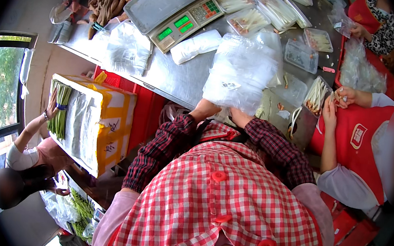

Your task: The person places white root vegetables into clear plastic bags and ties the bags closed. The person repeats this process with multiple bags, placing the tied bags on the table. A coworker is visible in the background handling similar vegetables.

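My left hand point(206, 109) and my right hand point(241, 118) are side by side at the near edge of the steel table point(176, 82). Both reach under the near end of a stack of clear plastic bags point(239, 70), which hides most of my fingers, so their grip cannot be made out. Beyond the stack's left side lies a white roll of plastic point(195, 46), next to a digital scale point(185, 24) with a metal pan. Farther left is another pile of clear bags point(127, 50).
Trays of pale stalks point(249, 20) stand at the back. To the right, a co-worker in a red apron point(355, 138) handles stalks near an open tray point(316, 95). To the left, another person touches a green stalk bundle point(59, 109) on a taped foam box point(111, 129).
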Available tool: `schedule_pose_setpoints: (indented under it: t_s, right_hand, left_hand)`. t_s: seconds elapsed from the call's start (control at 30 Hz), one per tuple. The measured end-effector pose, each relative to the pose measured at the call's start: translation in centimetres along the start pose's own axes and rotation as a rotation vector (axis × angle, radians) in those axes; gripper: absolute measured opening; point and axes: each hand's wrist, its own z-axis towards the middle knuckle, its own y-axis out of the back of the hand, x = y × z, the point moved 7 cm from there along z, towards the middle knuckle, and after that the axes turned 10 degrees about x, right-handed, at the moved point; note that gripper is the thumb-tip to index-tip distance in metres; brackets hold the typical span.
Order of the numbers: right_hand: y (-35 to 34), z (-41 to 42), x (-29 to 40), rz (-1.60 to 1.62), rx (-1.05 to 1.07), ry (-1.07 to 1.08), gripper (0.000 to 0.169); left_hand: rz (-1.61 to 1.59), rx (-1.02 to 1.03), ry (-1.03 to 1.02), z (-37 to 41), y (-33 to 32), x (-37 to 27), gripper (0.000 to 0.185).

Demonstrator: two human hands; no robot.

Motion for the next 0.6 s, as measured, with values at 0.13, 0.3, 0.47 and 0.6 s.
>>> schedule_pose_setpoints:
  t_s: [0.13,0.3,0.47,0.6]
  right_hand:
    - [-3.5,-0.2,-4.5,0.497,0.025,-0.195,0.029]
    - [0.5,1.6,-3.7,0.401,-0.151,-0.125,0.024]
    - [12.3,1.7,-2.6,0.196,-0.557,-0.027,0.016]
    - [10.0,4.3,-7.5,0.614,-0.22,-0.106,0.016]
  left_hand:
    - [0.043,0.133,0.05,-5.3,2.9,-6.9,0.04]
    - [-0.287,-0.01,0.055,-7.8,6.9,-5.0,0.028]
    - [-0.392,0.012,-0.059,-5.5,8.7,-7.5,0.036]
    - [-0.37,0.07,-0.102,-1.0,6.2,-9.0,0.039]
